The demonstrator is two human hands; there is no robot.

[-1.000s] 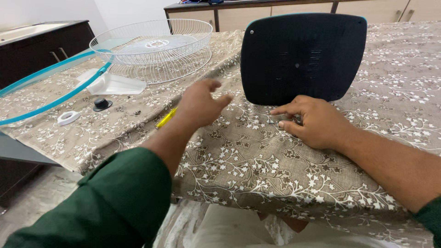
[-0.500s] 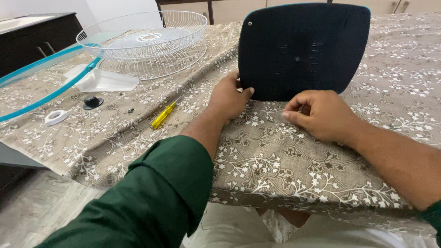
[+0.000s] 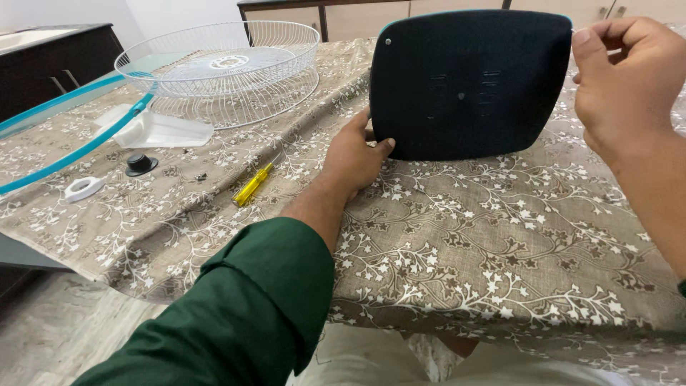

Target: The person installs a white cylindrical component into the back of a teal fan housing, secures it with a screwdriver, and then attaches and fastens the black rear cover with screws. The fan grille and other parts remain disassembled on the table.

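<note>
The right hand (image 3: 625,78) has risen from the counter (image 3: 457,236) to pinch the top corner of the dark blue rounded plastic panel (image 3: 468,82); the left hand (image 3: 355,154) clamps its lower edge. The panel looks stiff, light and smooth, so edge grips suit it.

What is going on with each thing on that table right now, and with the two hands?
dark base panel: tilted up on its lower edge.
left hand: gripping the panel's lower left edge.
right hand: pinching its upper right corner.
wire fan guard: lying open side up.
yellow screwdriver: lying flat, untouched.
black knob: loose on cloth.
</note>
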